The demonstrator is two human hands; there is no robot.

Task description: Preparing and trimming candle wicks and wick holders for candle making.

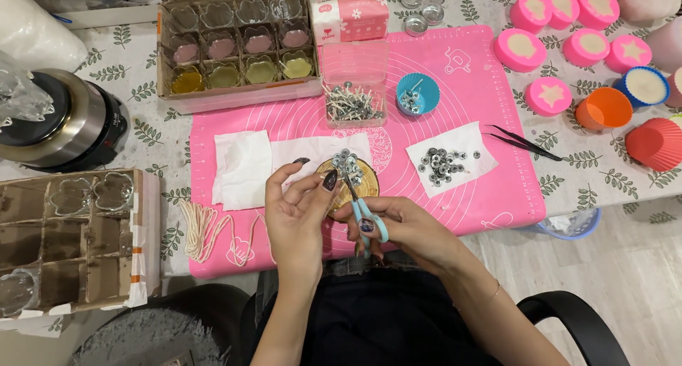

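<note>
My right hand [398, 227] is closed around one pair of small scissors [364, 208] with pale blue handles, blades pointing far toward one round wooden disc [348, 183] that carries a small heap of metal wick tabs [348, 161]. My left hand [302, 206] is half curled just left of the blades, thumb and fingers pinched; what they pinch is too small to tell. All this lies over one pink mat [455, 103]. To the right, one white paper [455, 156] holds more tabs, with two black tweezers [522, 142] beyond. Farther off stand one clear box of wicks [353, 99] and one blue cup [418, 94]. Left, a bundle of string [202, 227] lies near.
</note>
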